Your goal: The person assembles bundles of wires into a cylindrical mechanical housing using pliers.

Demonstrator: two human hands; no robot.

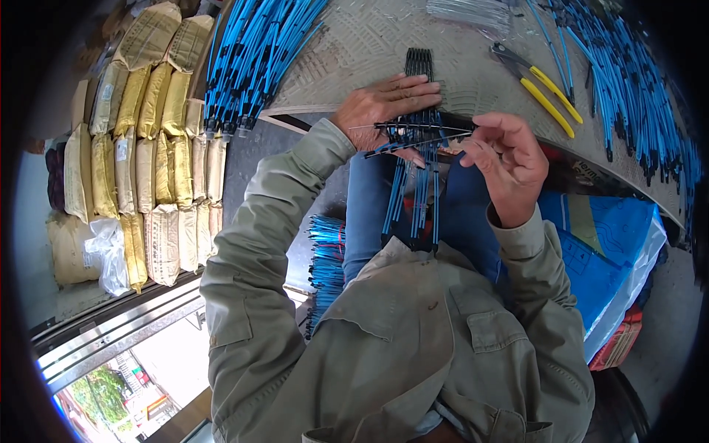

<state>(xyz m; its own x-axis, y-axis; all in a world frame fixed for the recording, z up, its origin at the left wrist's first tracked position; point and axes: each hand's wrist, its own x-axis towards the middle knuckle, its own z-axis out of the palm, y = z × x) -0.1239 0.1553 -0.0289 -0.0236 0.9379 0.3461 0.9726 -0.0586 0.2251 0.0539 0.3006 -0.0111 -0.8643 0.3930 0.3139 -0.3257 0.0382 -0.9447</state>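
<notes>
"At the bench's near edge, what lies there?"
"A bundle of blue-and-black rods, overhanging it."
"And the hands?"
"The left hand lies flat, fingers straight across the bundle, thumb spread. The right hand, just off the edge, curls thumb and forefinger at thin dark sticks' tips; whether gripping, I can't tell."

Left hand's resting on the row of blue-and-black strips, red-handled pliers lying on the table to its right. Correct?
Not quite: the pliers have yellow handles, not red, as the head view shows. They do lie on the table to the right of the left hand, which rests on the row of blue-and-black strips.
</notes>
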